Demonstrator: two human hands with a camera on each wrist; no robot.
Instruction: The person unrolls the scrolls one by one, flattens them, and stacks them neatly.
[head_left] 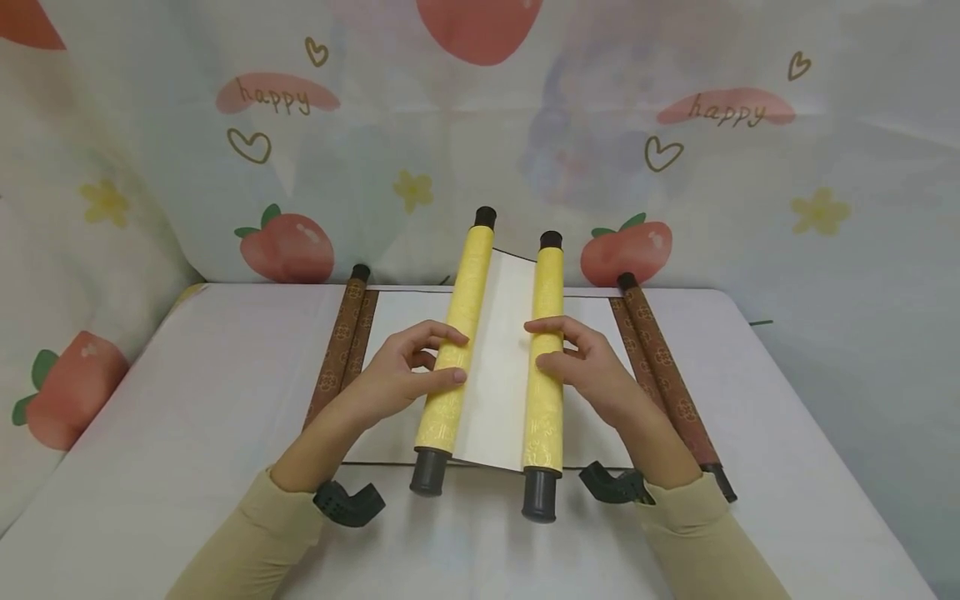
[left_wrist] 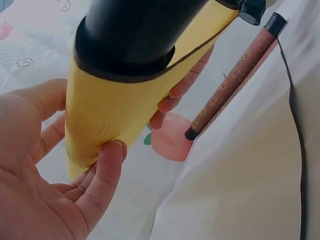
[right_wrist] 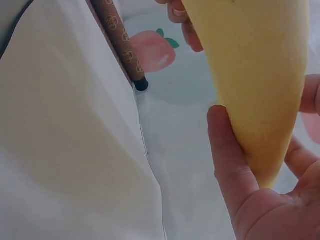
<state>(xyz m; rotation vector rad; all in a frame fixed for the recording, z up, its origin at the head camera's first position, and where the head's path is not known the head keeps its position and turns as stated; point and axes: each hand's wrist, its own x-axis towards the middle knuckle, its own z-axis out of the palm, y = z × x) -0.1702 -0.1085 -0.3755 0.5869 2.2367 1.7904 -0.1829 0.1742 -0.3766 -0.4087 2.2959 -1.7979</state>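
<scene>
A yellow-backed scroll with black end knobs is held above the table, partly unrolled, its white sheet [head_left: 498,358] stretched between two rolls. My left hand [head_left: 401,367] grips the left yellow roll [head_left: 468,279], thumb and fingers curled round it. Around the right yellow roll [head_left: 548,417] curl the fingers of my right hand [head_left: 588,362]. In the left wrist view the roll's black knob [left_wrist: 135,35] looms close over the left hand [left_wrist: 45,165]. The right wrist view shows the right hand [right_wrist: 270,205] holding the yellow roll [right_wrist: 255,90] from below.
Underneath lies a second, brown-patterned scroll spread on the white table [head_left: 187,433], with its left brown roll [head_left: 341,342] and right brown roll [head_left: 667,375] at the sides. A patterned cloth backdrop [head_left: 480,142] rises behind the table. Each wrist carries a black mount [head_left: 348,504].
</scene>
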